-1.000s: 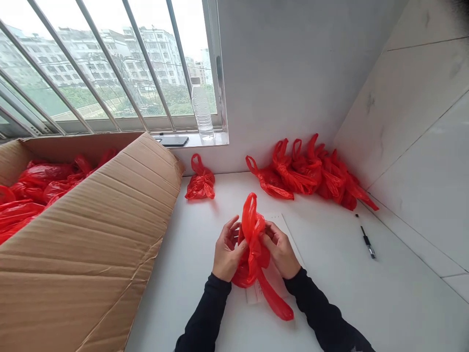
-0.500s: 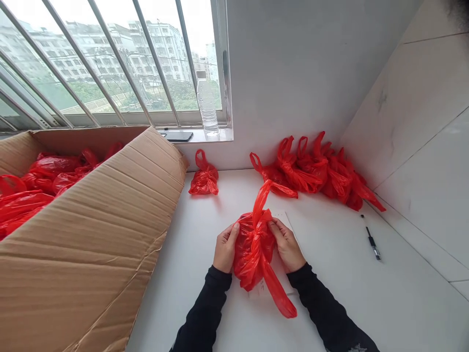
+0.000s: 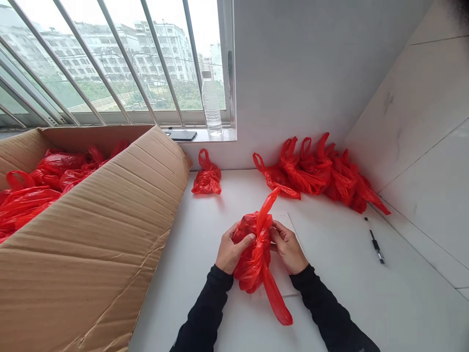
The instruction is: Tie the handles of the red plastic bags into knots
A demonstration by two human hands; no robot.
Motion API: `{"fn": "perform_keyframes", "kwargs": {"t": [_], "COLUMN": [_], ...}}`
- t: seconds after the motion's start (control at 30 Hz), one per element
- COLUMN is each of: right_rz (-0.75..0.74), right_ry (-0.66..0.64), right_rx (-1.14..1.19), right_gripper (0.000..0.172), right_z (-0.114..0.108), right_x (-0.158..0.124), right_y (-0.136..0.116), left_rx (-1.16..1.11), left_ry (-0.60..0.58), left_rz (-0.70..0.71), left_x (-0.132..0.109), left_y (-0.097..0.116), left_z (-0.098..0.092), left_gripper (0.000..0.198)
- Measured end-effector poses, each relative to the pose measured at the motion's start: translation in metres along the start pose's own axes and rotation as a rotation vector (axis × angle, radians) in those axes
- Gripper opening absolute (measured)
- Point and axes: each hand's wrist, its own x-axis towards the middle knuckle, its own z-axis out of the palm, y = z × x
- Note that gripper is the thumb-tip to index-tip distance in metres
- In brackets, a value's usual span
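Note:
A red plastic bag is bunched between both my hands above the white table. My left hand grips its left side with the thumb laid across the top. My right hand pinches the right side near the knot. One handle loop sticks up and to the right, another hangs down toward me. A sheet of white paper lies under the bag, mostly hidden.
A big open cardboard box with several red bags stands at the left. One tied red bag sits by the wall, a pile of tied bags at the back right. A black pen lies right. A water bottle and a phone rest on the sill.
The upright handle loop has been drawn down and tilted to the right. Both hands have closed in tighter on the bunched bag.

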Motion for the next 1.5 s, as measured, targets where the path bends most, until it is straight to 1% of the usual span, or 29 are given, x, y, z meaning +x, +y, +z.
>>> {"fn": "perform_keyframes", "kwargs": {"t": [0.1, 0.17, 0.23, 0.33, 0.47, 0.57, 0.7, 0.83, 0.97, 1.13, 1.2, 1.27, 1.33, 1.37, 1.4, 1.43, 1.5], "right_rz": [-0.023, -0.089, -0.163, -0.198, -0.154, -0.100, -0.080, -0.082, -0.081, -0.076, -0.067, -0.067, -0.058, -0.048, -0.033, -0.016, -0.008], "right_ry": [0.021, 0.019, 0.027, 0.068, 0.095, 0.110, 0.070, 0.027, 0.006, -0.084, -0.098, -0.065, -0.012, 0.007, 0.017, 0.018, 0.014], "right_rx": [-0.053, -0.132, -0.230, -0.319, -0.250, -0.171, -0.112, -0.098, -0.124, -0.133, -0.117, -0.085, -0.039, -0.014, 0.008, 0.026, 0.031], "right_gripper": [0.044, 0.043, 0.037, 0.036, 0.031, 0.031, 0.030, 0.031, 0.032, 0.032, 0.032, 0.030, 0.030, 0.032, 0.033, 0.035, 0.036], "right_z": [0.004, 0.008, 0.013, 0.015, 0.010, 0.006, 0.005, 0.005, 0.006, 0.010, 0.010, 0.009, 0.007, 0.006, 0.005, 0.005, 0.007], "right_x": [-0.003, -0.006, -0.008, -0.008, -0.005, -0.004, -0.004, -0.004, -0.005, -0.007, -0.007, -0.005, -0.004, -0.003, -0.002, -0.001, -0.001], "right_y": [-0.006, -0.010, -0.013, -0.013, -0.007, -0.003, 0.000, 0.000, -0.004, -0.013, -0.014, -0.011, -0.007, -0.006, -0.005, -0.004, -0.005], "left_rx": [0.029, 0.051, 0.069, 0.087, 0.084, 0.017, -0.076, -0.091, -0.103, -0.109, -0.112, -0.087, -0.033, -0.006, 0.015, 0.027, 0.048], "left_ry": [0.005, 0.008, 0.004, 0.001, 0.019, 0.021, 0.039, 0.114, 0.134, 0.114, 0.101, 0.048, -0.037, -0.067, -0.077, -0.068, -0.031], "left_rz": [0.015, 0.020, 0.024, 0.024, 0.010, 0.016, 0.016, -0.007, -0.018, -0.045, -0.052, -0.046, -0.030, -0.025, -0.024, -0.027, -0.037], "left_x": [0.000, -0.001, -0.002, -0.003, -0.002, -0.001, -0.001, 0.000, 0.003, 0.002, 0.000, -0.002, -0.004, -0.004, -0.004, -0.004, -0.003], "left_y": [0.001, 0.001, 0.000, -0.002, -0.002, -0.002, -0.003, -0.005, -0.006, -0.004, 0.000, 0.005, 0.009, 0.011, 0.012, 0.012, 0.011], "left_z": [0.002, 0.003, 0.005, 0.006, 0.003, 0.000, 0.000, 0.000, -0.003, -0.003, -0.002, 0.000, 0.002, 0.002, 0.002, 0.002, 0.002], "left_gripper": [0.046, 0.047, 0.045, 0.043, 0.043, 0.040, 0.038, 0.027, 0.023, 0.026, 0.026, 0.030, 0.048, 0.057, 0.062, 0.061, 0.052]}}
